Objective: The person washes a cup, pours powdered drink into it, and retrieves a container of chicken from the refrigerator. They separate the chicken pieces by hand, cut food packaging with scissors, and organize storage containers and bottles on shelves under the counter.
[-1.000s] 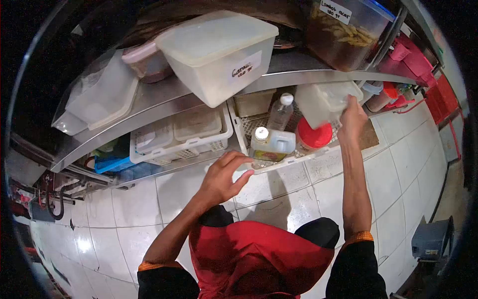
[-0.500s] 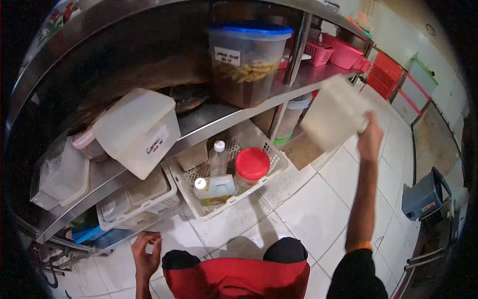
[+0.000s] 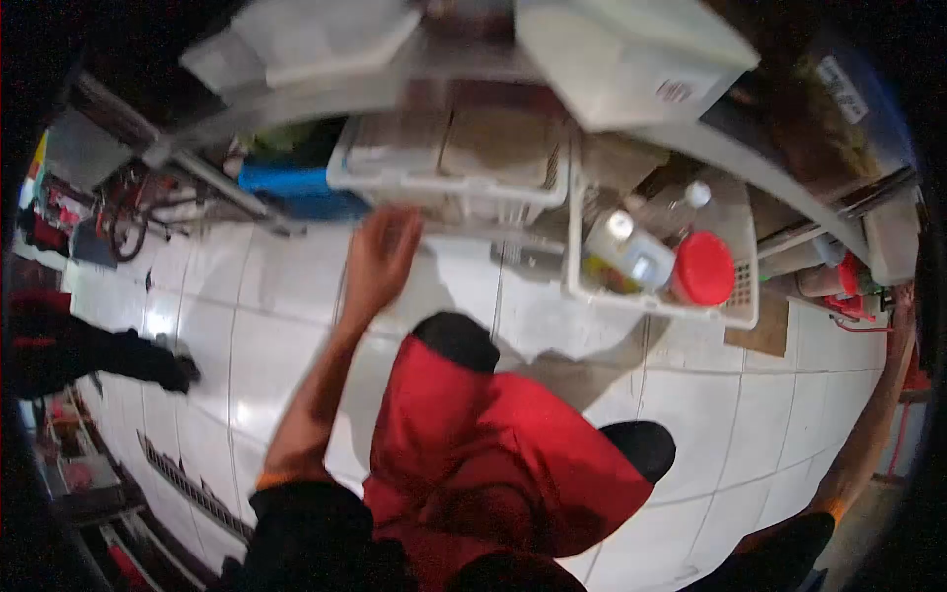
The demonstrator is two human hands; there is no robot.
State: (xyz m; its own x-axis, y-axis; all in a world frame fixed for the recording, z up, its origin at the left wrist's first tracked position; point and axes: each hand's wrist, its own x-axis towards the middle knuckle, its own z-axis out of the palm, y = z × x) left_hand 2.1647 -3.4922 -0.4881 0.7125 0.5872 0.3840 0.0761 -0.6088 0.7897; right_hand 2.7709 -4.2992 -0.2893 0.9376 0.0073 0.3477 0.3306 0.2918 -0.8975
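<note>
My left hand (image 3: 383,259), blurred, is open with its fingers spread just in front of the left white basket (image 3: 449,187). At the far right edge, my right hand (image 3: 902,299) is closed on the lower end of a translucent container (image 3: 893,240). Between my hands, the right white basket (image 3: 659,308) holds a jug with a white cap (image 3: 631,252), a clear bottle (image 3: 681,209) and a red-lidded tub (image 3: 704,268).
Above the baskets runs a metal shelf (image 3: 769,176) bearing a large pale container (image 3: 631,59) and a blue-edged tub (image 3: 858,109). Something blue (image 3: 296,187) lies left of the baskets. Another person's dark leg (image 3: 123,353) is at the left. A brown flat piece (image 3: 760,331) lies on the floor.
The view has swung left. My right hand and its container now appear at the far right edge. My left hand has opened and is nearer the left basket. Another person's leg has come into view.
</note>
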